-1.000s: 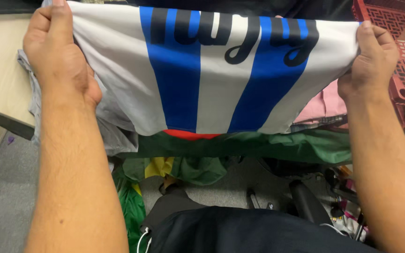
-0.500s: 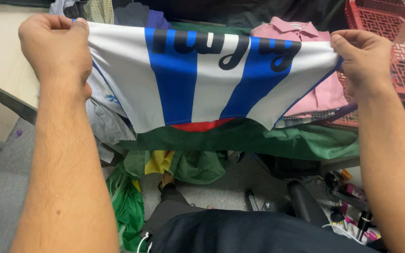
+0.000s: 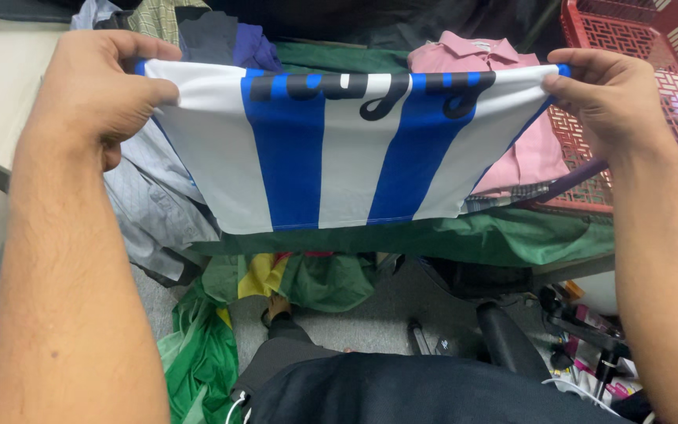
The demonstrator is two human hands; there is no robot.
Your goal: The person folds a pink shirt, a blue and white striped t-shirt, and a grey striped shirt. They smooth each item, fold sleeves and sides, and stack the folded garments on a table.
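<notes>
Two hands, left hand [image 3: 96,90] and right hand [image 3: 610,94], each grip one blue-and-white striped shirt [image 3: 347,157] above one pink shirt [image 3: 472,51]

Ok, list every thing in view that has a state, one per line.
Left hand: closed, pinching the garment's top left corner.
Right hand: closed, pinching the top right corner.
Blue and white striped garment: held up, stretched flat between both hands.
Pink collared shirt: folded, lying beside the basket.
Red plastic basket: upright, contents hidden.
Green cloth: spread, draping off the edge.

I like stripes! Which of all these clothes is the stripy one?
The blue-and-white shirt stretched between the left hand and right hand. The pink shirt and green cloth are plain.
</notes>
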